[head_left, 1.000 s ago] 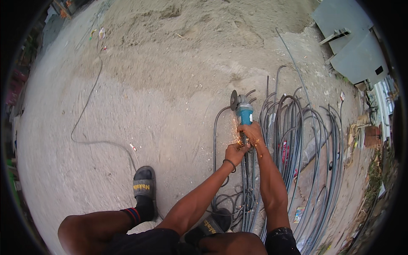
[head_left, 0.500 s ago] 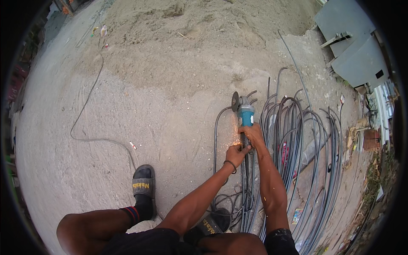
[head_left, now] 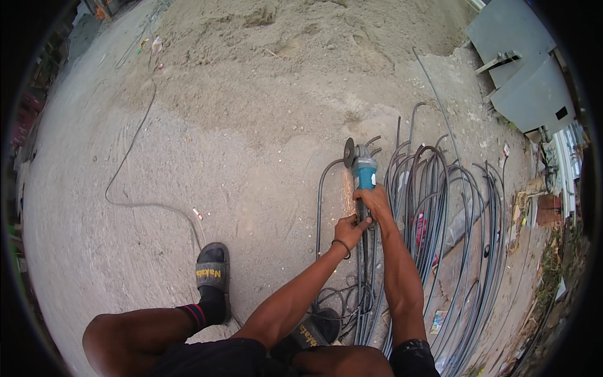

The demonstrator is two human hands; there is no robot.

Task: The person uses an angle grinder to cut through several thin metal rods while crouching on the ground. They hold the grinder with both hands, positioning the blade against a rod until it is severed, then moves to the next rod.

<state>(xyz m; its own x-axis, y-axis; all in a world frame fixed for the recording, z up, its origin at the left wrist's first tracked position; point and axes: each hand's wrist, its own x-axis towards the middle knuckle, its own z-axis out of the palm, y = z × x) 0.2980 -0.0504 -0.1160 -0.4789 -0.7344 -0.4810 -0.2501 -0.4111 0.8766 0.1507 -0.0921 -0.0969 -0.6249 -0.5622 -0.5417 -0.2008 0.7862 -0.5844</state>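
In the head view, gripping a teal angle grinder (head_left: 365, 176) at about three o'clock from the centre: wrapping the right hand (head_left: 375, 202) snugly around the body, and curling the left hand (head_left: 352, 229), set between seven and eight o'clock from the right one, apparently around the tail end, though hiding some fingers from sight. Pointing the cutting disc (head_left: 349, 152) toward eleven o'clock from both hands, and throwing a streak of orange sparks (head_left: 348, 191) back toward six o'clock, close to the left hand. Judging by those sparks, being in the midst of a cut, probably through the curved rod (head_left: 320, 201) arching up from eight o'clock of the grinder to the disc; not showing plainly how deep. Lying on the ground (head_left: 239, 157) just to the three o'clock side of the grinder, in long bent loops, a bundle of dark rods (head_left: 440, 166). Seemingly calling next for holding the disc in line with the cut, pressing lightly until through, then lifting clear toward twelve o'clock, while minding the left hand near the sparks and the sandal (head_left: 210, 273) toward seven o'clock.
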